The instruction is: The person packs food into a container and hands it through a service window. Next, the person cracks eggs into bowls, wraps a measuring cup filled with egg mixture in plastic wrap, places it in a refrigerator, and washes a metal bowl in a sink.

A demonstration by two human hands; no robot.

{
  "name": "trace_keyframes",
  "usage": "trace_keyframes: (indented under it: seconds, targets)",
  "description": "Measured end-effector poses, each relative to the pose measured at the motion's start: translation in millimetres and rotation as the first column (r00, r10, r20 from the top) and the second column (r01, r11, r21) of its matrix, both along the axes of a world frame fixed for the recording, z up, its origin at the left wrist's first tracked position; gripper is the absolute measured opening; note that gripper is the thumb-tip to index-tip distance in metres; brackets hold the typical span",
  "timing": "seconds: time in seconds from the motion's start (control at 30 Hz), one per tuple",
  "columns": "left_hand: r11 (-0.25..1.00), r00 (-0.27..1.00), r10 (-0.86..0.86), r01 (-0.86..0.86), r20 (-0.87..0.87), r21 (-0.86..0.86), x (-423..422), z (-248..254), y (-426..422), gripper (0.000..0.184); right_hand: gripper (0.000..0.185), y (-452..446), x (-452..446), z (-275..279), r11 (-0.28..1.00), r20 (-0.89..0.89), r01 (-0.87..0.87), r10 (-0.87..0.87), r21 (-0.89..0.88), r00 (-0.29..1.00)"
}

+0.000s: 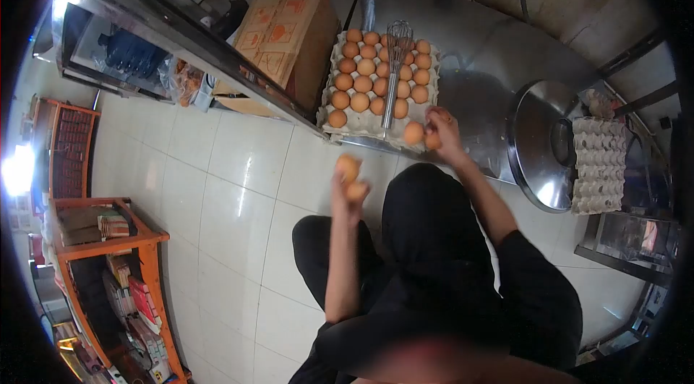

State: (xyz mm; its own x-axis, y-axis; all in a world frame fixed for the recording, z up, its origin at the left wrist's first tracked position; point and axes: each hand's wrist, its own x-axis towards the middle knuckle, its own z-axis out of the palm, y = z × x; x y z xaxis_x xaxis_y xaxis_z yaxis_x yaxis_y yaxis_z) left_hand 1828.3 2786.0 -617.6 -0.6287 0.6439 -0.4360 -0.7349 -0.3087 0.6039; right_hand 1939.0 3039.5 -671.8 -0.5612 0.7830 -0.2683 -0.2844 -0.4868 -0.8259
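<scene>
My left hand (350,192) is raised over the floor, closed around brown eggs (348,165), one above the other. At the front right corner of the egg tray (359,124), my right hand (442,131) has its fingers around an egg (433,141), with another egg (413,133) just left of it. Rows of brown eggs fill much of the grey carton tray. A metal whisk (391,95) lies across them, its wires toward the back and its handle toward me.
A cardboard box (282,37) stands left of the tray on the steel counter (473,87). To the right are a round metal lid (538,145) and stacked egg trays (598,165). An orange shelf (152,239) stands at the lower left.
</scene>
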Motion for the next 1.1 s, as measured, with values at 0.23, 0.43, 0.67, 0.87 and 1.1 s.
trace_keyframes:
  seconds: [0.23,0.43,0.67,0.87,1.1]
  targets:
    - [0.946,0.922,0.240,-0.152,-0.303,0.288,20,-49,151,0.018,0.018,-38,-65,33,0.707,0.052,0.639,-0.682,0.304,0.730]
    - [0.996,0.954,0.071,-0.053,-0.290,0.069,27,-15,158,0.023,0.021,-27,-41,38,0.710,0.325,0.234,-0.556,0.664,0.765]
    - [0.975,0.929,-0.192,0.217,-0.315,0.046,10,1,143,0.038,0.023,-24,-36,39,0.755,0.252,0.116,-0.354,0.646,0.901]
    - [0.923,0.963,-0.267,0.267,-0.041,0.277,-6,18,120,0.038,0.017,8,-14,88,0.989,0.054,-0.146,0.148,-0.033,0.988]
    - [0.914,0.831,-0.400,0.331,-0.387,-0.234,-64,57,51,0.026,0.056,39,-37,142,0.380,0.817,-0.749,-0.033,0.543,0.576]
